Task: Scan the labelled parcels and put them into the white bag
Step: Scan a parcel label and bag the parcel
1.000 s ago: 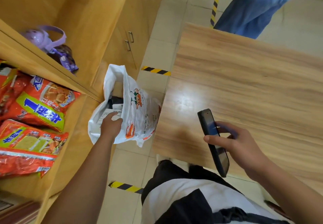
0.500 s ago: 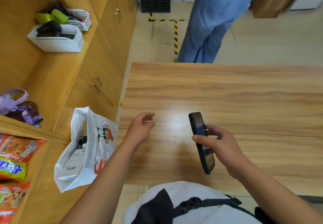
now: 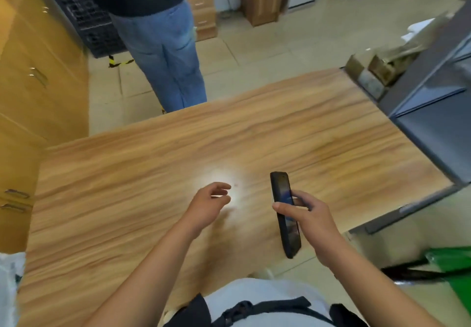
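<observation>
My right hand (image 3: 309, 220) grips a black handheld scanner (image 3: 284, 212), held upright on edge over the near side of the wooden table (image 3: 153, 163). My left hand (image 3: 210, 205) hovers just above the table's middle, empty, with fingers loosely curled and apart. Only a sliver of the white bag (image 3: 10, 283) shows at the lower left edge of the view, beside the table. No parcel lies on the table.
A person in blue jeans (image 3: 165, 58) stands at the table's far side. Yellow cabinets (image 3: 38, 84) line the left. A grey shelf unit (image 3: 433, 112) with brown boxes (image 3: 377, 71) stands to the right. A green bag (image 3: 453, 265) sits at the lower right.
My left hand left the white bag empty and came over the table's middle. The view swung right, so the bag slid to the left edge. The scanner stayed in my right hand.
</observation>
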A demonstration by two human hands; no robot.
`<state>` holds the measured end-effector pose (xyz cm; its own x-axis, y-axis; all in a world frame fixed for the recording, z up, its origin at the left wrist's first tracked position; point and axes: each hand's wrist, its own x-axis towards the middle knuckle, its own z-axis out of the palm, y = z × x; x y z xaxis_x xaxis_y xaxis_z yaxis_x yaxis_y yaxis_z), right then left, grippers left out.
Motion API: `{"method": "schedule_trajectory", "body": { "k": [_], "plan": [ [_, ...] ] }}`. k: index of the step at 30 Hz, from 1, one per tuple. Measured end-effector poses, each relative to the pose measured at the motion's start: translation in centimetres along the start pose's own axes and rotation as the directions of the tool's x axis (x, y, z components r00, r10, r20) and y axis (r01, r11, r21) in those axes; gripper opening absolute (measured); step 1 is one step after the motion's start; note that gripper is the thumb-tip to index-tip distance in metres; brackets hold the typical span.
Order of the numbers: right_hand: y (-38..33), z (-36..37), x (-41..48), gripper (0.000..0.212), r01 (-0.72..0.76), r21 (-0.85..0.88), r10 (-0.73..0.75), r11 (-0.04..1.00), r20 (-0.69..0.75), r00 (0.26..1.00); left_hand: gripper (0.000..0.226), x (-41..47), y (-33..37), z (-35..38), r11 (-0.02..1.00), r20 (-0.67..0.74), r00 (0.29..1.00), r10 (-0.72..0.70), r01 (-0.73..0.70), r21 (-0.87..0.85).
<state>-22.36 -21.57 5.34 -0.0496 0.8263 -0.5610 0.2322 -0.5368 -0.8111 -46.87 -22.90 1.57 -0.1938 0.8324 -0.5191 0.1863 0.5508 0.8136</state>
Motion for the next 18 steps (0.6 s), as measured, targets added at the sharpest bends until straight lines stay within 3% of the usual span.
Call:
{"method": "schedule_trajectory", "body": {
  "k": [5, 8, 13, 18],
  "plan": [
    [1.6, -8.5, 3.8, 0.058, -0.061, -0.044, 0.056, 0.997, -0.109, 0.992, 0.020, 0.5, 1.7, 6.5, 0.998, 0.075, 0.996, -0.051, 0.049, 0.026],
    [2.8, -12.5, 7.2, 0.046, -0.067, -0.188, 0.027, 0.980, -0.205, 0.978, 0.019, 0.3, 1.8, 8.7, 0.996, 0.083, 0.993, -0.086, 0.083, 0.046],
    [3.9, -16.6, 12.8, 0.074, -0.095, -0.548, -0.083, 0.831, -0.291, 0.953, 0.019, -0.6, 1.1, 9.7, 0.988, 0.054, 0.989, -0.140, 0.136, 0.079],
    [4.4, -17.9, 16.8, 0.078, -0.150, -0.725, -0.116, 0.672, -0.303, 0.946, 0.018, -1.6, 0.1, 8.7, 0.980, -0.019, 0.981, -0.191, 0.192, 0.058]
  ]
}}
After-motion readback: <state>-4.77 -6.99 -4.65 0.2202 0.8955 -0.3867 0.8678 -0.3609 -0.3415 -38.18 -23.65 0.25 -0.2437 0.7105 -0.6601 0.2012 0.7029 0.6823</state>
